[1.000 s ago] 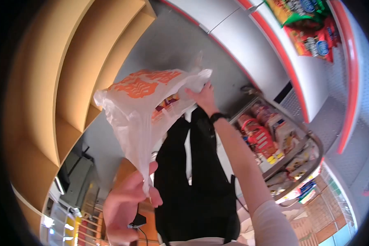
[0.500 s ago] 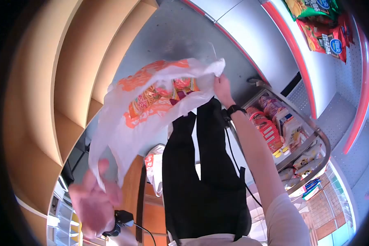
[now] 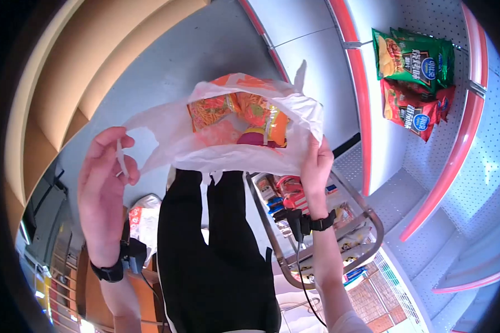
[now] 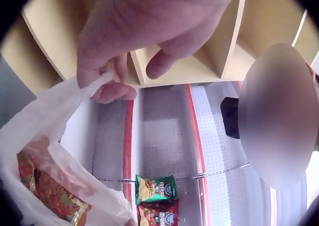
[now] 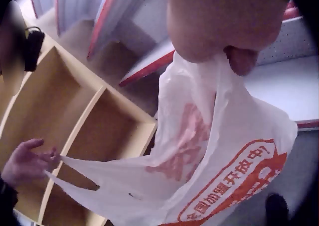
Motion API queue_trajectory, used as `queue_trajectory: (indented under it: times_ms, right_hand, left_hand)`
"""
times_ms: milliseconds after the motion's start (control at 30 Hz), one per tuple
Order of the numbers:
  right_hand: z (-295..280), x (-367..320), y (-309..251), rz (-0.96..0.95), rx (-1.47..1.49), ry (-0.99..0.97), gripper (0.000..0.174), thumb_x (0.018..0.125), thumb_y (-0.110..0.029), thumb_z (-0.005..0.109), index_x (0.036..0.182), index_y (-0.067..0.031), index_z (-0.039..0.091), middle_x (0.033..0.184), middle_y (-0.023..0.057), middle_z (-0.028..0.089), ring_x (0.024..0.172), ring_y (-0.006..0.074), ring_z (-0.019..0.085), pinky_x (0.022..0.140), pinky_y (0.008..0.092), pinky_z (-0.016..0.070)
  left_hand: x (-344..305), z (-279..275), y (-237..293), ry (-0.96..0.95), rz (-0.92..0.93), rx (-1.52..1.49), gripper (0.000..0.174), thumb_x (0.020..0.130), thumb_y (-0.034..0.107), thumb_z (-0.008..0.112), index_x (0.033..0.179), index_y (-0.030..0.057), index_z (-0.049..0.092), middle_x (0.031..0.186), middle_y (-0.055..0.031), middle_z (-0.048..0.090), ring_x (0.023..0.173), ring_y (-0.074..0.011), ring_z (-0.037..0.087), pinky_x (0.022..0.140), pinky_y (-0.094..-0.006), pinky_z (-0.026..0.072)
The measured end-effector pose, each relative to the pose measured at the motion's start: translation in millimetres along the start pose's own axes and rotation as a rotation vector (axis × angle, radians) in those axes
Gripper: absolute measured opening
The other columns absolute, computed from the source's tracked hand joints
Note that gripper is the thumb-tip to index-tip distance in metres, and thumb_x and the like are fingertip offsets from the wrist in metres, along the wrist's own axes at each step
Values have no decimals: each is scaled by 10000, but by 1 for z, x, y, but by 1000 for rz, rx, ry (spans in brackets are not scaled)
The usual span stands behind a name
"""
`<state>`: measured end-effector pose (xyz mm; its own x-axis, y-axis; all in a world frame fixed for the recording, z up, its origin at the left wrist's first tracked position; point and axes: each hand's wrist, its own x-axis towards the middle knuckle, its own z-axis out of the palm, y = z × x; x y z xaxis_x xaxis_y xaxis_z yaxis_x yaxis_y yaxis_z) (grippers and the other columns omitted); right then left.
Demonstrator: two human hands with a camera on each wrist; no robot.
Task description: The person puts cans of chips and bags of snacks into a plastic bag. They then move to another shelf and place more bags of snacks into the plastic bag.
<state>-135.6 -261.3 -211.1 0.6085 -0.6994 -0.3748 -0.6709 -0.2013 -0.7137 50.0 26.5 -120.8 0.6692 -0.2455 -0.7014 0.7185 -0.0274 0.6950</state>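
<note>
A white plastic carrier bag [image 3: 178,152] with orange print hangs between my hands, its mouth spread wide. Inside lie several orange and red snack packets [image 3: 255,111], one with a purple part. My left hand [image 3: 102,194] has its fingers curled through one handle loop, pulling it out to the left; the left wrist view shows the fingers [image 4: 114,91] hooked on the plastic. At the other side my right hand [image 3: 317,166] pinches the bag's rim. In the right wrist view the bag [image 5: 199,151] drops in folds below that hand.
Tan wooden shelves [image 3: 61,72] stand on the left. White shelves with red edges on the right bear green chip bags [image 3: 416,61] and red chip bags [image 3: 408,108]. A metal-framed cart [image 3: 375,222] full of packets stands near my right forearm. Another white bag [image 3: 144,222] is beyond my left wrist.
My left hand has risen with the handle, and the bag's mouth has widened to show more of the packets. The right hand keeps its grip. The head view has turned towards the right shelves.
</note>
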Motion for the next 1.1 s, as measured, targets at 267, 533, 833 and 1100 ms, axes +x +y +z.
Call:
queue_trajectory:
  times_ms: [267, 533, 833, 1100]
  right_hand:
    - [-59, 51, 44, 195, -427, 191, 408, 985, -321, 450, 970, 57, 603, 704, 220, 593, 647, 166, 550, 627, 361, 455]
    - [-76, 69, 144, 126, -571, 202, 398, 938, -324, 495, 808, 38, 596, 684, 247, 572, 681, 406, 589, 626, 444, 447]
    - [-76, 57, 89, 208, -280, 20, 242, 920, -225, 579, 950, 10, 629, 619, 37, 591, 533, 109, 585, 478, 261, 454]
    - [-173, 109, 30, -193, 61, 754, 525, 867, -283, 672, 1245, -2, 440, 1039, 83, 573, 864, 159, 547, 739, 312, 467]
  left_hand:
    - [-4, 16, 20, -123, 77, -28, 526, 880, 316, 516, 1252, -46, 427, 1108, -133, 515, 682, -84, 439, 618, -208, 338]
    - [-12, 19, 20, -198, 82, -109, 804, 777, 457, 652, 1313, -44, 324, 1194, -190, 449, 550, -96, 456, 472, -180, 326]
    - [-18, 45, 12, -105, 56, 8, 958, 742, 472, 673, 1409, -51, 225, 1248, -211, 467, 571, -103, 516, 490, -174, 365]
    - [-28, 33, -8, -57, 29, 54, 826, 833, 448, 559, 1407, -67, 263, 1314, -157, 473, 901, -110, 523, 801, -225, 384]
